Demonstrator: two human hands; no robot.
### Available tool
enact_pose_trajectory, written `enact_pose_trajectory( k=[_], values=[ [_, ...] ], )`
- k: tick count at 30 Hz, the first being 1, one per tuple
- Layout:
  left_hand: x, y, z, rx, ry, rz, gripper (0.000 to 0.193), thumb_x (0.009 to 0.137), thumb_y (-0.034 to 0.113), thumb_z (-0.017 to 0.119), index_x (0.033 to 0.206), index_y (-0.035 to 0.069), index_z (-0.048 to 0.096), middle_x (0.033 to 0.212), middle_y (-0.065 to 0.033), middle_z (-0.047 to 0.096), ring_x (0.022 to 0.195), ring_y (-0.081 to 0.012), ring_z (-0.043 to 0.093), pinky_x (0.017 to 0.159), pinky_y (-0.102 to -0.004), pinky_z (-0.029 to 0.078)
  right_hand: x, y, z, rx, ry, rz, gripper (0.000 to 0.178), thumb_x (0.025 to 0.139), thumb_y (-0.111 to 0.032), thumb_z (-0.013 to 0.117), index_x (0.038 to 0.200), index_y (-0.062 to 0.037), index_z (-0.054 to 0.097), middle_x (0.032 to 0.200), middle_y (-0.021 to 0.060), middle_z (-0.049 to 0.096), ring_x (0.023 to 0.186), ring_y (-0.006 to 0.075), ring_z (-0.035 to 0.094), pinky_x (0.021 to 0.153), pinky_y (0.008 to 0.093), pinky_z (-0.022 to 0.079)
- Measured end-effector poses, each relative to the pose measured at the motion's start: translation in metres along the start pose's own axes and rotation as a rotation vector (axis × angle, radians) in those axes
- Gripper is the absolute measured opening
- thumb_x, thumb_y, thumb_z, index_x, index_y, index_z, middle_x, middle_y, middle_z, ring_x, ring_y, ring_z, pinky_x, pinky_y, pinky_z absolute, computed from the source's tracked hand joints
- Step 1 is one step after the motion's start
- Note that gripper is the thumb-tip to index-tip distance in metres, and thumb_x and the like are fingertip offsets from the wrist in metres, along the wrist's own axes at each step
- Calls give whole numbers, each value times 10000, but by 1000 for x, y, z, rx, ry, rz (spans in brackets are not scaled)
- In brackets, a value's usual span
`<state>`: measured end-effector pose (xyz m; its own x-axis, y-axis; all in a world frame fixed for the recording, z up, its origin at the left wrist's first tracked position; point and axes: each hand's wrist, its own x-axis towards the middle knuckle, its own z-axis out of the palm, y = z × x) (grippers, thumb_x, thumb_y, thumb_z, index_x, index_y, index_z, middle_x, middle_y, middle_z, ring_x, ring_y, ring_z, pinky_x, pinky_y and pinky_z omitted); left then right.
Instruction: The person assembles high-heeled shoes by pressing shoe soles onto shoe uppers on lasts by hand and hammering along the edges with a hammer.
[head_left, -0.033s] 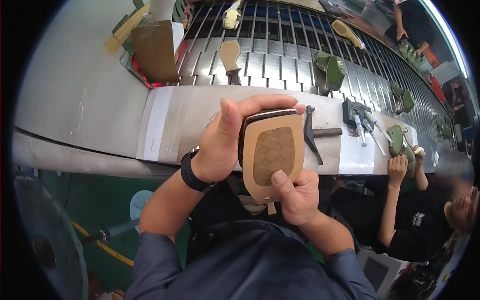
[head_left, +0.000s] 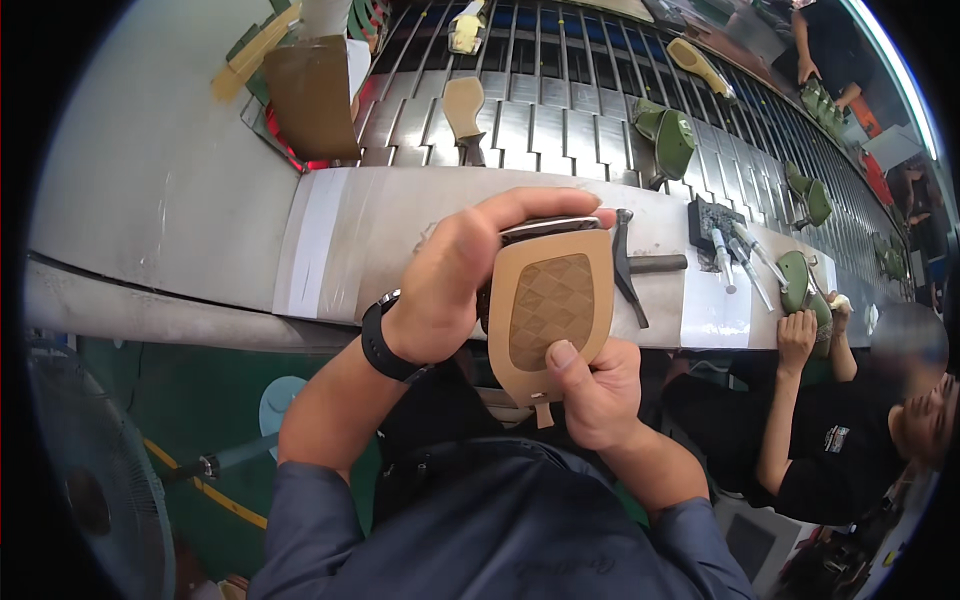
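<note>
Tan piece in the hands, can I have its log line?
tan piece: held; left hand: cupped at far end; right hand: gripping near end; hammer: lying on bench

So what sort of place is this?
Probably a shoe factory: what look like green shoes sit on a slatted metal conveyor, and a hammer lies on the workbench alongside.

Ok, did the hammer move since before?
No, the hammer lies in the same spot on the bench, with no visible shift either way.
</note>
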<state>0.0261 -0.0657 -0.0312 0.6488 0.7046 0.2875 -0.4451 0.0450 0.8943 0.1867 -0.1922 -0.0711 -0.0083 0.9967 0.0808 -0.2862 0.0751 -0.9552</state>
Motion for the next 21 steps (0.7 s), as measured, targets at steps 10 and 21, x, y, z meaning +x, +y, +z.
enact_pose_trajectory(
  k=[10, 21],
  values=[
    [-7, 3, 0, 57, -25, 4, 875, 815, 310, 860, 1501, -70, 472, 1491, -280, 582, 1409, -343, 572, 1146, -468, 507, -1, -6, 6, -43, -35, -31, 236, 1087, -179, 641, 1106, 32, 745, 1038, 59, 755, 929, 102, 656, 842, 280, 527],
    [-10, 9, 3, 63, 4, -13, 733, 898, 269, 763, 1490, -65, 489, 1481, -270, 596, 1397, -340, 584, 1131, -467, 517, 1, -3, 9, -90, -23, -30, 282, 1093, -207, 629, 1150, 46, 738, 1069, 85, 770, 961, 118, 685, 850, 288, 549]
  ],
)
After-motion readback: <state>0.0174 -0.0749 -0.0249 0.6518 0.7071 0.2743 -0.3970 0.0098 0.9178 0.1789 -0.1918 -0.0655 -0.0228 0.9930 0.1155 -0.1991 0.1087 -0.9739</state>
